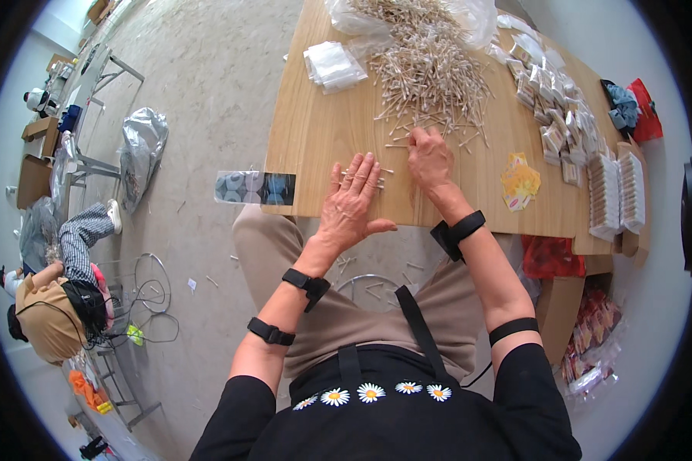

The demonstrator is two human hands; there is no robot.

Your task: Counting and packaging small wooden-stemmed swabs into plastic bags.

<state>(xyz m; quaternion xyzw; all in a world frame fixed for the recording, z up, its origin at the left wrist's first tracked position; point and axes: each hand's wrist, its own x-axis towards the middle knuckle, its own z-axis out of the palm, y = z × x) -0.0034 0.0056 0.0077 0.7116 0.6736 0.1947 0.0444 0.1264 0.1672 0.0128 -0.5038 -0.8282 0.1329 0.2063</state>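
A large heap of wooden-stick cotton swabs (430, 69) spreads over the far part of the wooden table (307, 138). My left hand (351, 200) lies flat near the table's front edge, fingers stretched out and thumb pointing right. Under and beside its fingers are several loose swabs (383, 183), partly hidden by the hand. At the near edge of the heap, my right hand (430, 160) is closed, its fingertips pinched together among cotton swabs. Swab ends stick out left of those fingertips; how many are held is hidden.
Clear plastic sleeves (334, 67) lie at the far left of the table. Yellow printed cards (520, 182) are to the right, near many filled swab packs (550, 100) and stacked white packs (617, 192). A patterned film strip (254, 188) overhangs the left edge. Another person (54, 307) sits at far left.
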